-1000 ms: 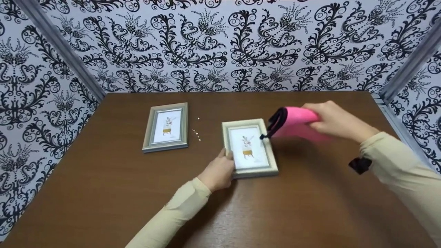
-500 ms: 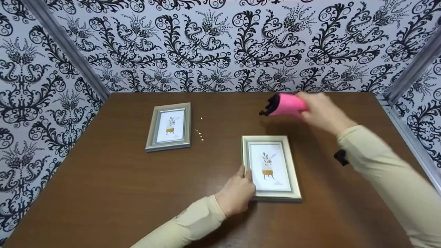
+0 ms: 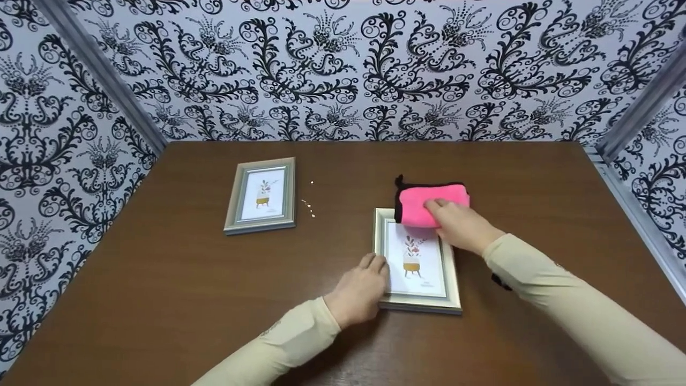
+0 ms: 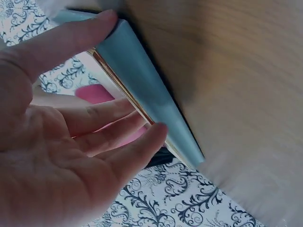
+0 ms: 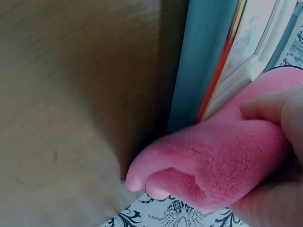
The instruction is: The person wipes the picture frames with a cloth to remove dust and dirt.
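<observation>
A picture frame [image 3: 418, 303] with a pale border lies flat on the table, a plant drawing inside it. My left hand [image 3: 358, 289] holds its left edge; in the left wrist view the thumb touches the frame's outer side [image 4: 137, 71] and the other fingers reach over its rim. My right hand [image 3: 465, 225] grips a folded pink cloth [image 3: 429, 201] with black edging, which covers the frame's far edge. Up close in the right wrist view, the fluffy pink cloth [image 5: 213, 161] wraps a corner of the frame, and part of the right hand is cut off.
A second, similar picture frame [image 3: 260, 195] lies at the left of the brown wooden table [image 3: 187, 300]. Small pale specks [image 3: 308, 206] are scattered between the two frames. A patterned wall [image 3: 332, 69] rises behind the table, with more at both sides.
The frame and left hand first shifted right and nearer me, then stayed nearly in place. The right hand lifted the cloth off, then brought it down onto the frame's far edge.
</observation>
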The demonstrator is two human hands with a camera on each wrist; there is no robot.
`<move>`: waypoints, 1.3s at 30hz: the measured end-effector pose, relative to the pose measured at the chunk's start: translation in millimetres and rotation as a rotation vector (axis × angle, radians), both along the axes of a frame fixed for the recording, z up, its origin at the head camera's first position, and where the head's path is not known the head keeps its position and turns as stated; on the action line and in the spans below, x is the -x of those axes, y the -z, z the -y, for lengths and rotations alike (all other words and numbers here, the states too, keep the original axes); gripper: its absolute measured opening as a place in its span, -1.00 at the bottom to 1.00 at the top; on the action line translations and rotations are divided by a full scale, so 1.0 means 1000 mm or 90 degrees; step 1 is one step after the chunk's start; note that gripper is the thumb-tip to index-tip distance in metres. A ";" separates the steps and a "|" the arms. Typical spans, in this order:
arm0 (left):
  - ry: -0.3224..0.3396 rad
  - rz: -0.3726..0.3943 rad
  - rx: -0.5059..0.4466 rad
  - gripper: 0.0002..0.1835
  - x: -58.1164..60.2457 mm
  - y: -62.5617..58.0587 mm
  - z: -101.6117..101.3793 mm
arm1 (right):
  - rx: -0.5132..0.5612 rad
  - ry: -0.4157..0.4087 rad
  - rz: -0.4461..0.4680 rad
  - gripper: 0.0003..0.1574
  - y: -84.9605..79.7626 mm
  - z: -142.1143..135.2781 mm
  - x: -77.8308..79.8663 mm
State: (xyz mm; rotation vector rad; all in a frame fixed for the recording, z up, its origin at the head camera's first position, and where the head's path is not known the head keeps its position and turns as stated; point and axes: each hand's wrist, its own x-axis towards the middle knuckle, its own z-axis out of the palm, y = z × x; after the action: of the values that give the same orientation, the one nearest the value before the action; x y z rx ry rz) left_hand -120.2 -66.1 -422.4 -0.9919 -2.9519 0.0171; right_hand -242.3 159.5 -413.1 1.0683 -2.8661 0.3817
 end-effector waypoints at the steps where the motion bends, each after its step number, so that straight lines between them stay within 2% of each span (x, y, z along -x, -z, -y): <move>1: -0.010 0.020 0.001 -0.29 0.002 0.000 0.001 | 0.001 0.000 0.007 -0.49 -0.001 0.000 0.000; 3: -0.020 0.053 0.013 -0.12 0.006 -0.001 0.003 | -0.006 0.006 0.033 -0.44 -0.002 0.001 0.002; 6: -0.010 0.088 0.034 -0.03 0.011 -0.003 0.004 | -0.014 0.009 0.069 -0.38 -0.005 0.004 0.004; 10: 0.013 0.078 0.056 -0.10 0.014 -0.007 0.005 | -0.012 -0.011 0.088 -0.39 -0.009 0.016 0.011; 15: 0.016 0.054 0.064 -0.15 0.013 -0.010 0.005 | -0.021 -0.046 0.105 -0.38 -0.013 0.047 0.021; 19: 0.000 0.054 0.074 -0.18 0.012 -0.013 0.005 | -0.012 -0.082 0.147 -0.32 -0.014 0.072 0.025; 22: -0.021 0.060 0.077 -0.27 0.012 -0.014 0.004 | -0.006 -0.091 0.166 -0.29 -0.014 0.077 0.026; 28: -0.029 0.042 0.073 -0.55 0.015 -0.013 -0.001 | 0.009 -0.072 0.172 -0.27 -0.014 0.058 0.024; 34: -0.032 0.037 0.071 -0.52 0.014 -0.010 -0.004 | 0.033 -0.084 0.155 -0.29 -0.011 0.030 0.024; 39: -0.016 0.024 0.059 -0.63 0.015 -0.009 -0.004 | 0.039 -0.042 0.169 -0.29 -0.012 0.002 0.025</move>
State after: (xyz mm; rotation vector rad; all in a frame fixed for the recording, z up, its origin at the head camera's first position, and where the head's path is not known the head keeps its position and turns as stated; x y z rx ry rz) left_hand -135.4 -61.9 -413.5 -0.9752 -3.0234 0.1377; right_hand -267.1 157.7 -401.6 1.1854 -3.0259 0.6587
